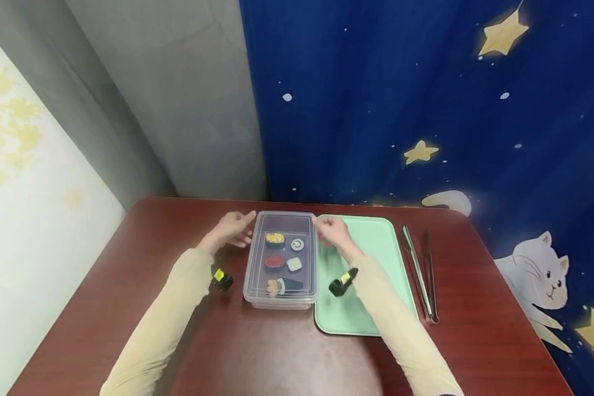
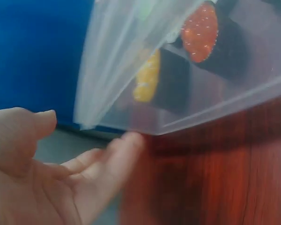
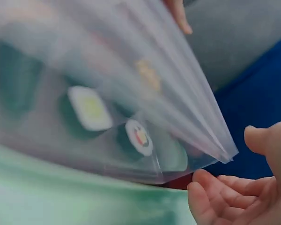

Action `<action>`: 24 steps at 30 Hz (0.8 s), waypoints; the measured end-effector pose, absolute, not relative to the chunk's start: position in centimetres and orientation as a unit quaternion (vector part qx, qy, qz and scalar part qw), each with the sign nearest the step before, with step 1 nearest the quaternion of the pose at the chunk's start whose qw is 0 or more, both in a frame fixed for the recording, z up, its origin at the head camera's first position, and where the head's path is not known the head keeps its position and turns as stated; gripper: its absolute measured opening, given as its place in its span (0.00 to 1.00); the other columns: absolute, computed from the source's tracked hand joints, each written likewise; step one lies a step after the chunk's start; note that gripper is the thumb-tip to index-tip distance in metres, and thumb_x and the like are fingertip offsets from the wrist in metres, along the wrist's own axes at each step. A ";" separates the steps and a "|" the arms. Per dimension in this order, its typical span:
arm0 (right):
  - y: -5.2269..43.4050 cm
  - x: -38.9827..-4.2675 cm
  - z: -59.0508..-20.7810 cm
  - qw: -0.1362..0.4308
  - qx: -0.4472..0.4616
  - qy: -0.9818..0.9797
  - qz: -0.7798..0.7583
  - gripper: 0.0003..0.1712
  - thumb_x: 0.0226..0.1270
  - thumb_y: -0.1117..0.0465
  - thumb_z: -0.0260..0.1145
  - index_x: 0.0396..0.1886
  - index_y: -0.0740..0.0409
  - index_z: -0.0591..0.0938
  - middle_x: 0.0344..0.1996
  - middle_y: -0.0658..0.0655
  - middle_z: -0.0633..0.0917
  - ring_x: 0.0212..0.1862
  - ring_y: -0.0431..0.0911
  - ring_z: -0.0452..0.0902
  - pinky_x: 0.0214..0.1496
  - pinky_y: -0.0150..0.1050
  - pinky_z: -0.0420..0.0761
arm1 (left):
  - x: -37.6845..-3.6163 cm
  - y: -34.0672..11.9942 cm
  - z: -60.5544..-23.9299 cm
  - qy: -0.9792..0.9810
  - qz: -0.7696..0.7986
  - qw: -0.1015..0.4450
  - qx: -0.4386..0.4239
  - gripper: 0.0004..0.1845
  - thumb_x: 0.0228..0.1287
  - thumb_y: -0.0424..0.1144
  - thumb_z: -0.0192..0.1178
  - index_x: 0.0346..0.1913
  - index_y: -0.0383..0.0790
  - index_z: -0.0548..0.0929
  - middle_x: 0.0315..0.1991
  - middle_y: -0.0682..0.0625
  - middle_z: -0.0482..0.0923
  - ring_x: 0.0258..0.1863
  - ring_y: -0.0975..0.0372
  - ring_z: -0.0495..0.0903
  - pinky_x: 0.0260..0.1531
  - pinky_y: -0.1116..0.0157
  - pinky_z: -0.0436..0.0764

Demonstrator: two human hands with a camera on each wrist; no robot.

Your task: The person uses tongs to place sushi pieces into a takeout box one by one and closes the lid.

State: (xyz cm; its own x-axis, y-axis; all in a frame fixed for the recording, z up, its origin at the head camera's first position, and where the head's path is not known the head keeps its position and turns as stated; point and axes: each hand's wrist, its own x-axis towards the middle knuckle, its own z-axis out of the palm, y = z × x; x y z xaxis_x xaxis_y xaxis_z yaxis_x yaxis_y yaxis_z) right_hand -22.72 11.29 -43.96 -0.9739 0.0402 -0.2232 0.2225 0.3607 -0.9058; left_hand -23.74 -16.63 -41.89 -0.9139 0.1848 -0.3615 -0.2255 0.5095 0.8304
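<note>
A person stands at the near edge of a dark red bench (image 1: 153, 247), both cream sleeves reaching forward. The left hand (image 1: 232, 228) sits at the far left corner of a clear plastic box (image 1: 281, 258), its fingers (image 2: 107, 159) straight and relaxed, one fingertip touching the box's bottom corner where it meets the bench; the thumb stands apart and nothing is pinched. A small black and yellow camera (image 1: 221, 279) is strapped to that wrist.

The box lies near the middle of the bench, towards its far edge, with a see-through lid on top. Inside are toy sushi pieces: a yellow-topped one (image 1: 274, 238) and a round white roll (image 1: 297, 244) at the far end, a red-topped one (image 1: 274, 261) and a yellow-centred roll (image 1: 294, 264) in the middle, and a cone-shaped piece (image 1: 283, 286) nearest the person.

The right hand (image 1: 333, 231) is at the box's far right corner, fingers (image 3: 215, 197) loosely spread and slightly bent just under the lid's corner; whether they touch it I cannot tell.

Just beside the box on the right lies a mint green tray (image 1: 376, 247), touching or nearly touching it. Further right, near the bench's right edge, two pairs of metal tongs (image 1: 421, 272) lie side by side.
</note>
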 end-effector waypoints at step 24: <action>12.9 -11.0 -45.4 0.277 -0.093 0.754 -0.588 0.22 0.68 0.54 0.60 0.15 0.55 0.71 0.11 0.47 0.73 0.12 0.35 0.64 0.16 0.27 0.64 | -10.8 -16.8 -45.2 0.747 0.603 0.262 0.102 0.23 0.74 0.45 0.45 0.29 0.26 0.70 0.17 0.49 0.71 0.16 0.62 0.76 0.17 0.63 0.81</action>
